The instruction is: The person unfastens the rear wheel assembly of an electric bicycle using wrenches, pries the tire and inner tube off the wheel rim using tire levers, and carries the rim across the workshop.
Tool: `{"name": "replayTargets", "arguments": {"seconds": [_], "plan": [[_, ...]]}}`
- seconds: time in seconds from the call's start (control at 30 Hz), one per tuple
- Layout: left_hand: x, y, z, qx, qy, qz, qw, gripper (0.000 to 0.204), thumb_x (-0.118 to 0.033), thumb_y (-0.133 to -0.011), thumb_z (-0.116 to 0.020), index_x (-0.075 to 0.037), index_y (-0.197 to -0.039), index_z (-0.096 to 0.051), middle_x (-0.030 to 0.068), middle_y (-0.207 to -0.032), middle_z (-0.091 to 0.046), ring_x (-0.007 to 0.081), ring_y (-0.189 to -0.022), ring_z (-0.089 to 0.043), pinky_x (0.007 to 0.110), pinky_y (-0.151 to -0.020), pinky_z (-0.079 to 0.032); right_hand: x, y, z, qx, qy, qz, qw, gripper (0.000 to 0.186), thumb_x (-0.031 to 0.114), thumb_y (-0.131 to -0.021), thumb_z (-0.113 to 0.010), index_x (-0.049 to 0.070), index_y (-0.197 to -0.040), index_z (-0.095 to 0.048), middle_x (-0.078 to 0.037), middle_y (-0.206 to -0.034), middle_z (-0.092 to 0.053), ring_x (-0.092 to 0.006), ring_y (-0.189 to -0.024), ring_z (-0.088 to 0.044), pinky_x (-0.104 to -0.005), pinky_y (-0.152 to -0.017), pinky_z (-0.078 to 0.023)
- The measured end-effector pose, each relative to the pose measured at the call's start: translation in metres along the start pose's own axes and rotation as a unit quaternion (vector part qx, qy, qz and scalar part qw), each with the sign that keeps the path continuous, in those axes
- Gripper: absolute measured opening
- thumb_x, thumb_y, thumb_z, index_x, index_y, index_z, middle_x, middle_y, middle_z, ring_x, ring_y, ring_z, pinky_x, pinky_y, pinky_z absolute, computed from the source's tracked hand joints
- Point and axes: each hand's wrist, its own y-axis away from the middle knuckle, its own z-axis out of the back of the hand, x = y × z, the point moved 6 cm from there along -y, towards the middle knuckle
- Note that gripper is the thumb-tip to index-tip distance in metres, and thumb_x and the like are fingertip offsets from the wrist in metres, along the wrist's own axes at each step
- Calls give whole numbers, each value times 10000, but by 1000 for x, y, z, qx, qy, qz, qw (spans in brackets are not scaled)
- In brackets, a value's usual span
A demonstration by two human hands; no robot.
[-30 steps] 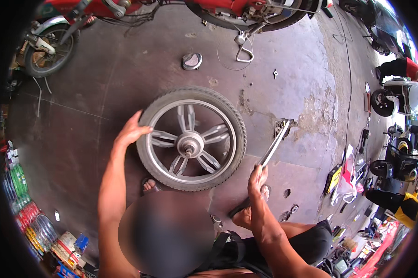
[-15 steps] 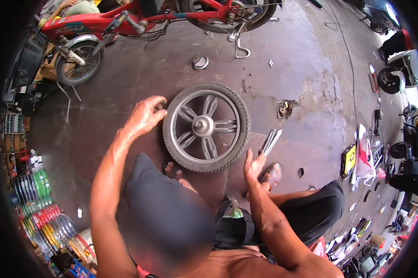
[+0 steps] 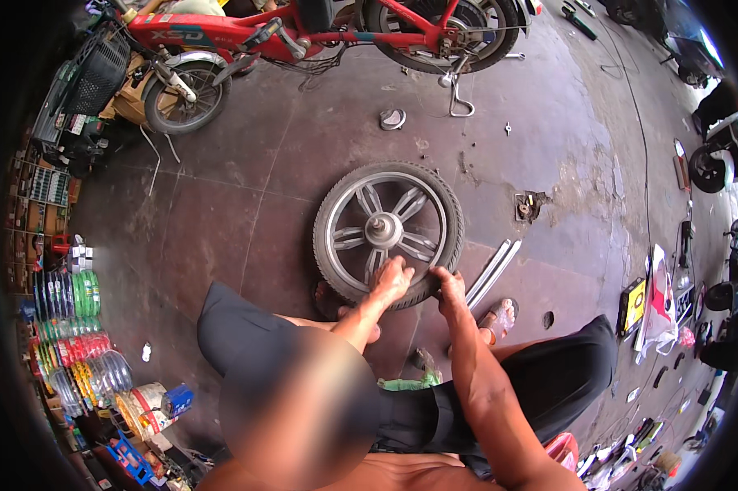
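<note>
A spoked wheel (image 3: 334, 263) with a black tyre and grey cast rim lies flat on the floor before me, its hub axle pointing up. My left hand (image 3: 392, 280) reaches over the near right part of the rim, fingers curled down onto it. Just right of it, my right hand (image 3: 450, 290) has its fingers bent round the tyre's outer edge. Both palms are turned away, so the exact hold of the fingertips is partly hidden. Two long silver metal bars (image 3: 493, 274), like tyre levers, lie right of the wheel.
A red electric bicycle (image 3: 222, 33) stands at the far left on its stand. Coils of packaged cables or tubes (image 3: 74, 344) fill the left side. A grey round part (image 3: 392, 119) lies beyond the wheel. Tools, a yellow box (image 3: 632, 307) and scooters line the right.
My left hand has moved from the tyre's left side to the near right rim. My right hand has come up to the tyre. The wheel has turned, and the view has shifted.
</note>
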Motion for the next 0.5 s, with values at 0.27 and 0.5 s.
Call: {"name": "replayTargets", "arguments": {"seconds": [0.27,0.5], "plan": [[13,-6,-37,14,90,-20,996,170,-118,-767,-601,-10,-893,-632,205,-834,-645,356,-844,-628,416,-738,-483,-23,-8,29,-82,-166,76,980,377,70,-665,-673,46,-995,-491,-57,-776,-558,-185,-665,-548,-300,-602,-460],[-32,0,-47,-4,-72,-177,982,104,-83,-798,-491,-21,-850,-556,206,-819,-610,402,-811,-604,481,-689,-481,-38,-18,60,-54,-301,79,949,29,73,-750,-613,54,-773,-610,-20,-697,-605,-156,-658,-578,-285,-668,-474]]}}
